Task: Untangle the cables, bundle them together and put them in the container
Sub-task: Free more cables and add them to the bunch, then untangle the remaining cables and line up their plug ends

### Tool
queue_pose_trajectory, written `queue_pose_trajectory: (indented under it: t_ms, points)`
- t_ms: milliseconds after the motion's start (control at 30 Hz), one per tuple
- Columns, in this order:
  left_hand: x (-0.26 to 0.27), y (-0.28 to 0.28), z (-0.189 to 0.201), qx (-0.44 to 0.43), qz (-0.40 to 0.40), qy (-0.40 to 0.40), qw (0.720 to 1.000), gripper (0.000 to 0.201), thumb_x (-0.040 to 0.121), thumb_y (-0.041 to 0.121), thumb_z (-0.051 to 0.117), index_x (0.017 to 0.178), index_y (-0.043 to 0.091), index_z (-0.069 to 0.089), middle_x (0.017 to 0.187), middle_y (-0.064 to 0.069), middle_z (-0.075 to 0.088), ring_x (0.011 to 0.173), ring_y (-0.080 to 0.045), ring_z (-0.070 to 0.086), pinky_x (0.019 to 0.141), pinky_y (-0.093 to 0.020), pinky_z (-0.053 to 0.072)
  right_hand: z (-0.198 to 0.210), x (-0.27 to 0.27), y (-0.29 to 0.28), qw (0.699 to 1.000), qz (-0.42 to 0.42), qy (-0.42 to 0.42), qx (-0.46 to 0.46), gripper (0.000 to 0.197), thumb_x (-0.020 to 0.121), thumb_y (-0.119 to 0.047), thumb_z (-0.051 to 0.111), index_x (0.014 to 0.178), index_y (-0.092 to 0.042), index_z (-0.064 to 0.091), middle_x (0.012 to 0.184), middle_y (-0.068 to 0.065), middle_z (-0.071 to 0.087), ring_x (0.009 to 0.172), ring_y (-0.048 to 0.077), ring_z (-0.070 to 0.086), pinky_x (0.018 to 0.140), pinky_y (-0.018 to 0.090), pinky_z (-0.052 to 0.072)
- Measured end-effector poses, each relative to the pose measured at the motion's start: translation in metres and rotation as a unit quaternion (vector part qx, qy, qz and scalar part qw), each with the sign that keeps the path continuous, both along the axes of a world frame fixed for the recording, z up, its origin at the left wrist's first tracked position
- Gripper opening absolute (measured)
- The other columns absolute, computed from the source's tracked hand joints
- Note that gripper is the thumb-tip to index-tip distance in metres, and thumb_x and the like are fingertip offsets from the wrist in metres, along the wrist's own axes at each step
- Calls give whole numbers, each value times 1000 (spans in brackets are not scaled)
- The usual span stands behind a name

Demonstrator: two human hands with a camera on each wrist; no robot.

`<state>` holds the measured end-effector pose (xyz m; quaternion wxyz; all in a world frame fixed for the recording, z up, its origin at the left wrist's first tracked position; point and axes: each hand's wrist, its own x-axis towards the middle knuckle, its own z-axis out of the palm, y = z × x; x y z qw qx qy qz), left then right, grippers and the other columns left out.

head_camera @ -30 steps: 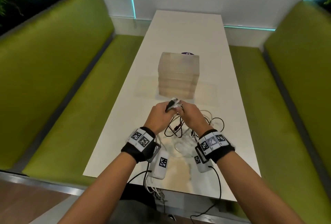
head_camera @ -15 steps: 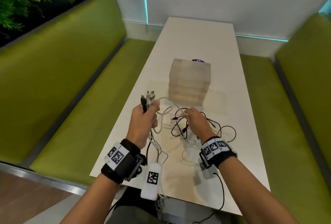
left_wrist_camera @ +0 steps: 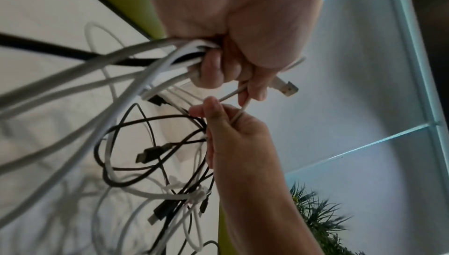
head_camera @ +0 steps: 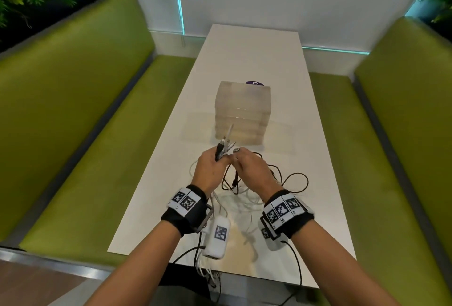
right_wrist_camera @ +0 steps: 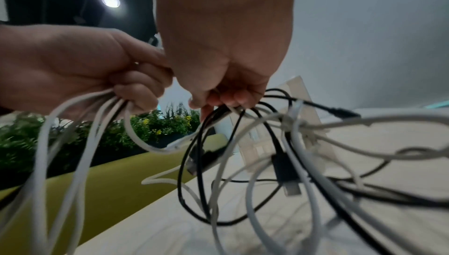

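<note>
My left hand (head_camera: 211, 165) grips a bunch of white and black cable ends (head_camera: 226, 146) that stick up in front of the translucent container (head_camera: 242, 107). In the left wrist view the left hand (left_wrist_camera: 218, 69) is curled round several cables. My right hand (head_camera: 249, 168) sits right beside it, and in the left wrist view the right hand (left_wrist_camera: 218, 113) pinches a thin white cable (left_wrist_camera: 239, 114) coming out of the left fist. The rest of the cables (head_camera: 291, 181) hang in tangled loops down to the table (head_camera: 318, 183); the right wrist view shows this tangle (right_wrist_camera: 279, 153) under the right hand (right_wrist_camera: 226, 99).
The white table runs between two green benches (head_camera: 85, 122). A purple round sticker (head_camera: 254, 83) lies behind the container. Wrist-camera leads trail off the near table edge (head_camera: 208, 271). Plants stand at the far left and far right.
Half a second ago my left hand held the cable ends out to the left while the right reached into the tangle. Both hands have since come together in front of the container.
</note>
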<state>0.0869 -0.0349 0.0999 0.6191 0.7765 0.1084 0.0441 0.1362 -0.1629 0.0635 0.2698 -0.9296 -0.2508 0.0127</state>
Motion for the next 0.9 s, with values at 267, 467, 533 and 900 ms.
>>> queue_pose_trajectory:
  t_ms: [267,467,533,900]
  points:
    - [-23,13,47,-128,85,-94,984,10,93,11,57,85,15,61,51,9,38,42,-6,31,43,-18,30,-47,23,-20,995,-79,60,2,22,96,-31,50,103,-16,66,101,0,50,84,21,58,69,31,44]
    - [-38,33,56,-178,136,-156,962,13,94,14,55,81,11,56,46,13,43,39,-4,29,44,-19,30,-48,32,-10,996,-72,48,11,24,97,-25,49,105,-9,66,103,1,50,87,22,57,72,27,39]
    - [-34,37,48,-148,142,-143,968,17,94,19,56,79,13,56,47,13,43,41,-4,32,45,-20,31,-44,32,-6,996,-66,66,13,23,97,-22,49,105,-6,62,97,-3,49,93,25,55,72,24,37]
    - [13,-2,-7,23,-19,21,999,17,83,36,70,92,21,67,83,9,70,78,-8,64,72,-26,50,-16,11,13,998,-18,-49,28,15,89,-6,48,99,-6,59,95,9,59,80,27,53,66,34,40]
